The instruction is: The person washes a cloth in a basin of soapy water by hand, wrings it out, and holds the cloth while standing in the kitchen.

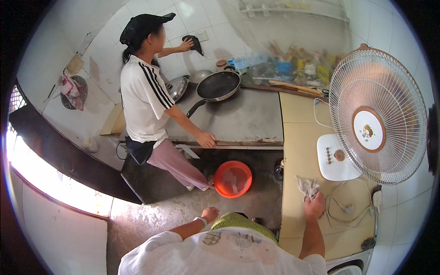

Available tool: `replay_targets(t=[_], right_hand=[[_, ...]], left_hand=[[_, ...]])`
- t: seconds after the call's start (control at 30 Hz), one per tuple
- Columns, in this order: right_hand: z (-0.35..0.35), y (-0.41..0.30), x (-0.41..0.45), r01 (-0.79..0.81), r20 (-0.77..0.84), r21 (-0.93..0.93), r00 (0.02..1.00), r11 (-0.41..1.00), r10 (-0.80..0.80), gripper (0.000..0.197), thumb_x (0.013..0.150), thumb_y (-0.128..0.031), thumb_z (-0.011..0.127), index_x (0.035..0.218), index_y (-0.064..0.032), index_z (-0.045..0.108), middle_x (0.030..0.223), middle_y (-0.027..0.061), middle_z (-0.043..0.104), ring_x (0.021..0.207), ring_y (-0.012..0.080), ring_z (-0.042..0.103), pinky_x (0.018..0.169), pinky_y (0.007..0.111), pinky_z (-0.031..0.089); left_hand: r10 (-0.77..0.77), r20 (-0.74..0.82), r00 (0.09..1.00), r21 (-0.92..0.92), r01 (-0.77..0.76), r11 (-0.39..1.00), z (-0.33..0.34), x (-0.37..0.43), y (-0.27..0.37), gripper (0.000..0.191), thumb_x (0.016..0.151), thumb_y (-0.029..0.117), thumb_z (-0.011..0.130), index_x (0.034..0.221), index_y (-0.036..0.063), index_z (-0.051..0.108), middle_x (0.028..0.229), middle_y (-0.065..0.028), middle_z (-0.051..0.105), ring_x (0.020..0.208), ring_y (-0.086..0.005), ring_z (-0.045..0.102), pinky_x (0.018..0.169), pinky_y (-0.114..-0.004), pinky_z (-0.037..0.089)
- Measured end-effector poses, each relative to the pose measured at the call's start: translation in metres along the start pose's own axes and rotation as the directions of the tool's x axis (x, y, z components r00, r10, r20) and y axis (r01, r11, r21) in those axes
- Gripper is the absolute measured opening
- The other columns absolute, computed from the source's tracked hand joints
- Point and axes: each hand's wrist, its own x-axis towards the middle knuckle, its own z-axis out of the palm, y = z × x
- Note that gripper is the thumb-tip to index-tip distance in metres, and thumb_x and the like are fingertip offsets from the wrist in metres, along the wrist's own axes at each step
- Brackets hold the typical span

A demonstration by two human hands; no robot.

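My right hand (314, 205) grips a crumpled pale grey cloth (308, 186) on the beige tiled counter (298, 144). The cloth's loose end spreads beyond my fingers, close to the white base of an electric fan (335, 158). Beside my right hand, a pale power cord (328, 209) with its plug lies in loops on the tiles. My left hand (210, 215) hangs over the floor in front of my body, a bracelet or watch at its wrist. It appears to hold nothing; its fingers are too small to make out clearly.
At left, a co-worker (144, 96) presses a dark cloth (196, 44) against the tiled wall. A wok (218, 86) sits on the grey worktop (247, 117), near a metal lid (177, 88). An orange basin of water (233, 179) stands on the floor. Plastic sheeting (295, 31) covers shelves behind.
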Motion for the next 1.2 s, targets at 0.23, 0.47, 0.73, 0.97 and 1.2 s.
replay_targets(t=[0.23,0.47,0.73,0.97,1.2], right_hand=[[-0.004,-0.002,0.001,-0.044,0.064,0.027,0.997,0.999,0.042,0.037,0.063,-0.023,0.063,0.088,-0.0012,0.047,0.085,0.0172,0.052,0.084,0.0344,0.050,0.071,0.043,0.040],[0.001,0.000,0.005,-0.068,0.083,0.019,0.994,0.997,0.067,0.037,0.062,-0.025,0.063,0.088,-0.0035,0.049,0.086,0.0143,0.053,0.084,0.0318,0.051,0.070,0.042,0.042],[-0.001,0.005,-0.002,-0.032,0.030,0.021,0.999,0.999,0.031,0.040,0.063,-0.028,0.062,0.093,-0.0048,0.050,0.085,0.0145,0.053,0.082,0.0305,0.052,0.070,0.041,0.042],[0.001,0.001,0.005,-0.017,0.113,-0.027,0.993,0.999,0.020,0.043,0.066,-0.032,0.062,0.098,-0.0050,0.051,0.092,0.0132,0.055,0.085,0.0284,0.053,0.071,0.039,0.044],[0.006,0.012,0.010,-0.060,0.083,-0.014,0.995,0.998,0.061,0.042,0.063,-0.033,0.063,0.092,-0.0068,0.048,0.085,0.0108,0.053,0.082,0.0273,0.052,0.070,0.038,0.043]], left_hand=[[0.018,0.013,1.000,0.075,-0.019,0.997,0.014,0.016,-0.030,0.019,0.078,0.017,0.047,0.088,0.0085,0.061,0.074,-0.0064,0.064,0.069,-0.0168,0.062,0.064,-0.029,0.048],[0.247,0.048,0.968,0.296,-0.250,0.922,0.010,0.013,-0.020,0.018,0.078,0.015,0.046,0.086,0.0119,0.062,0.081,-0.0031,0.063,0.070,-0.0154,0.061,0.062,-0.028,0.048],[-0.014,0.096,0.995,-0.200,0.033,0.979,0.011,0.023,-0.032,0.021,0.079,0.014,0.044,0.090,0.0062,0.059,0.078,-0.0072,0.063,0.068,-0.0140,0.061,0.060,-0.025,0.048],[0.234,0.234,0.944,-0.341,-0.146,0.929,-0.009,0.028,-0.046,0.026,0.085,0.014,0.034,0.101,-0.0005,0.048,0.094,-0.0136,0.055,0.074,-0.0219,0.055,0.062,-0.031,0.047],[0.037,0.193,0.981,-0.411,0.047,0.911,-0.013,0.014,-0.009,0.018,0.078,0.005,0.050,0.095,0.0007,0.055,0.072,-0.0043,0.057,0.059,-0.0125,0.055,0.052,-0.023,0.045]])
